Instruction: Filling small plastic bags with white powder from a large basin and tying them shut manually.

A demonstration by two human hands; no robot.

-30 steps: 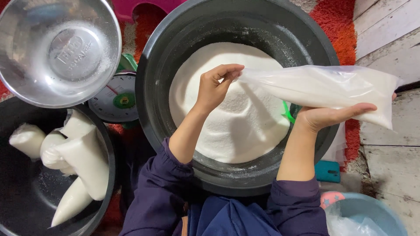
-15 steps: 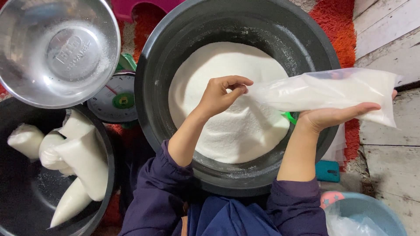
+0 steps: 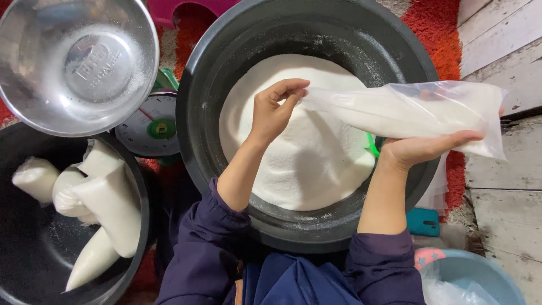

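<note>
A clear plastic bag [image 3: 412, 113] filled with white powder lies sideways over a big dark basin [image 3: 226, 68]. My left hand [image 3: 276, 110] pinches the bag's twisted neck at its left end. My right hand [image 3: 429, 148] cradles the bag's body from underneath, palm up. Below both hands a mound of white powder [image 3: 293, 152] fills the basin. Both sleeves are dark purple.
An empty steel bowl [image 3: 79, 62] sits at top left above a small kitchen scale [image 3: 151, 127]. A black basin [image 3: 34, 248] at lower left holds several filled bags [image 3: 107, 203]. A light-blue tub [image 3: 474, 277] stands at bottom right, wooden boards [image 3: 502, 39] to the right.
The bag's neck has drawn tighter near my left hand, and the bag sits slightly flatter across my right palm. Everything else is still.
</note>
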